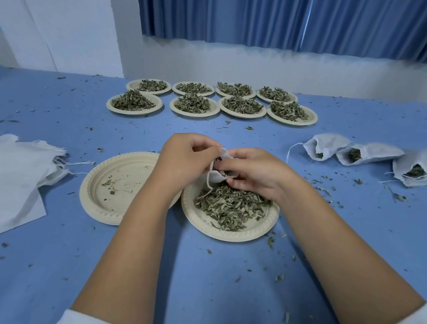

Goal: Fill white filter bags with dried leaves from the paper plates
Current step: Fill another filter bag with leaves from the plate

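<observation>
A small white filter bag (pixel 218 175) hangs between both hands above the near right paper plate (pixel 268 226), which holds a heap of dried leaves (pixel 229 208). My left hand (pixel 184 156) pinches the bag's left edge. Fingers of my right hand (pixel 251 171) press at the bag's mouth, where a few leaves show. The bag's drawstring dangles down onto the leaves. Most of the bag is hidden by my fingers. Left of it lies a nearly empty paper plate (pixel 101 190) with a few crumbs.
Several plates heaped with leaves (pixel 212 101) stand in two rows at the back. Several filled bags (pixel 368 154) lie at the right. A pile of flat empty bags (pixel 10 170) lies at the left. Leaf crumbs are scattered over the blue cloth.
</observation>
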`<state>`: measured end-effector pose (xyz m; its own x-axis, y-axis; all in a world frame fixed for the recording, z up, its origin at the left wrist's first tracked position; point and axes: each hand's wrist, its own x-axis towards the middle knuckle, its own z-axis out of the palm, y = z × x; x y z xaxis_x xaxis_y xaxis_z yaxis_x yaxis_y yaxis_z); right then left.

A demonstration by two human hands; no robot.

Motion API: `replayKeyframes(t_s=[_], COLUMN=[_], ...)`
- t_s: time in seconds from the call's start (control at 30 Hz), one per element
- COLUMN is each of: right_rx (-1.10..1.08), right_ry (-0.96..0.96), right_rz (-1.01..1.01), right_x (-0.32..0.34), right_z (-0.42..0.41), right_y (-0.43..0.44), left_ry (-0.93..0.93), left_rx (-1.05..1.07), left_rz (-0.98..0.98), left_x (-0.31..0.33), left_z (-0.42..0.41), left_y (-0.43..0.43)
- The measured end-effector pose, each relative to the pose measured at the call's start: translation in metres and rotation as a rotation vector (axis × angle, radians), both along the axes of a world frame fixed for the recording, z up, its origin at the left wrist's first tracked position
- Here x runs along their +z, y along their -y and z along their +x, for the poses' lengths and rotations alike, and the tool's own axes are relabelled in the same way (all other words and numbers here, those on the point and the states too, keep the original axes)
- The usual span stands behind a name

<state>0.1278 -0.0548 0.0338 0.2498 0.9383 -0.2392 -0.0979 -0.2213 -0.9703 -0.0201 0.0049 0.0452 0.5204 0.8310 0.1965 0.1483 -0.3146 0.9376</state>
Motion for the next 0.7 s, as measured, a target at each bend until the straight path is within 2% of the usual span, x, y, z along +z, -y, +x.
replayKeyframes(t_s=[0.1,0.27,0.33,0.43,0.5,0.7], right_rx=[-0.049,-0.152,-0.125,0.027,0.073,-0.08], right_ry=[0.099,0.385,0.348,0.1,0.042,0.415], right_rz=[0.037,0.102,0.098,0.089,0.103,0.128], right_x=[-0.003,-0.011,-0.008,0.001,0.003,-0.008], right_z=[-0.004,-0.011,-0.009,0.002,0.007,-0.001], right_y=[-0.001,-0.005,-0.005,0.0,0.002,-0.004], left_ry=[-0.025,-0.073,-0.041,0.033,0.052,-0.006], left_rx=[-0.032,-0.067,-0.017,0.063,0.083,-0.019], left_rz=[-0.01,0.015,-0.007,-0.046,-0.056,-0.054], left_x=[0.001,0.0,-0.001,-0.003,-0.003,-0.002], left_z=[0.001,0.004,0.004,0.002,0.001,0.004], left_y=[0.002,0.006,0.004,-0.001,-0.003,0.003])
